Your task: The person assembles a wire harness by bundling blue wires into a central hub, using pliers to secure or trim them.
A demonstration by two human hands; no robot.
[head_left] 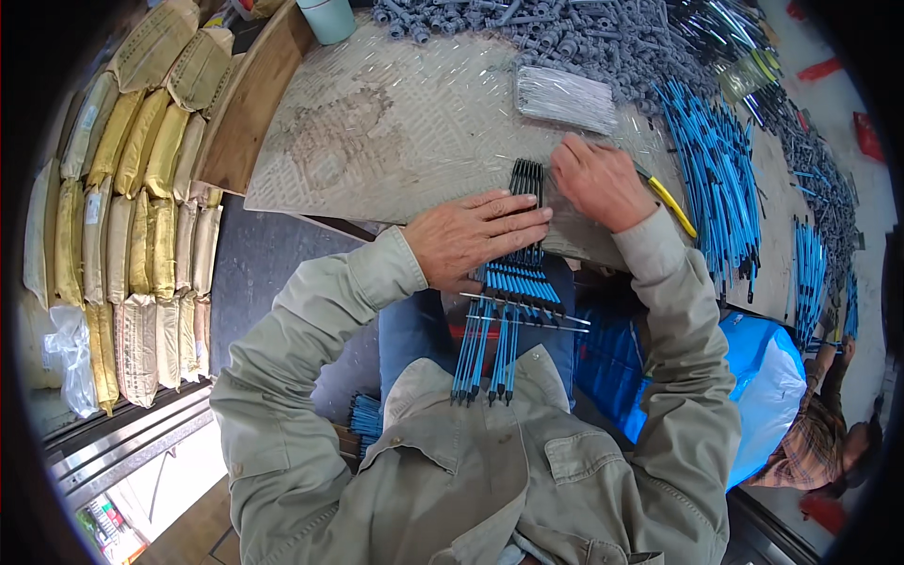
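A row of thin blue rods with black ends (pixel 516 282) lies side by side across the table's front edge. The lower ends reach over my lap, and two thin pale strips (pixel 527 318) cross them. My left hand (pixel 476 231) rests flat on the row, fingers stretched out, covering its middle. Beyond it show the rods' black upper ends (pixel 527 177). Just right of those ends, my right hand (pixel 598 179) is closed with bent fingers; whatever is in them is hidden. A yellow-handled tool (pixel 670 202) lies by the right wrist, its front partly covered.
A stack of clear thin strips (pixel 565 99) lies ahead on the worn table (pixel 424 113). Grey plastic fittings (pixel 565 33) are heaped behind. Bundled blue rods (pixel 713 179) lie right. Packed bags (pixel 122 217) stand left beyond a wooden board (pixel 250 104). Another person (pixel 810 433) works far right.
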